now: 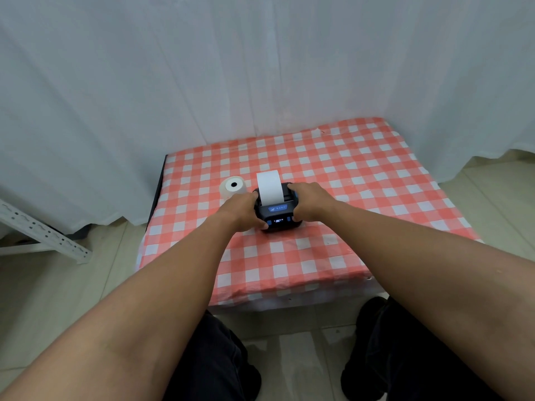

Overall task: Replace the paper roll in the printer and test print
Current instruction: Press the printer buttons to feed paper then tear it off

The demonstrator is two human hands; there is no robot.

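A small black printer [277, 215] with blue buttons and a lit display sits on the checked tablecloth near the table's left side. A strip of white paper [269, 187] curls up out of its top. My left hand [243, 211] grips the printer's left side, thumb at its front corner. My right hand [308, 199] grips its right side, fingers over the top rear edge. A second white paper roll [233, 187] stands on end just left of and behind the printer, close to my left hand.
The low table [376, 180] is covered by a red-and-white checked cloth. White curtains hang behind and to the left. A white perforated metal frame [43, 235] lies on the floor at left. My dark-trousered legs are below the table's front edge.
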